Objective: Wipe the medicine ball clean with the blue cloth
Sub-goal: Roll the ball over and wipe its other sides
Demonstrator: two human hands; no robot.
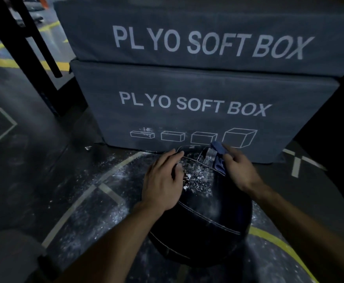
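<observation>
Black leather medicine ball [206,217] sits on the gym floor [44,170] by the plyo soft boxes [197,111] — still speckled white on top. My left hand [163,180] rests flat steadying it, right hand [241,170] grips the blue cloth [218,156] — barely started, I'd say.

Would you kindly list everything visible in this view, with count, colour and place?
medicine ball: one, black, on the floor in front of the boxes, white specks on top
blue cloth: one, blue, on the ball's far right side
plyo soft boxes: two, grey with white lettering, stacked behind the ball
floor: dark, white and yellow lines, white dust scattered
black frame: one, upper left
left hand: one, resting flat on the ball's top left
right hand: one, holding the cloth against the ball
</observation>
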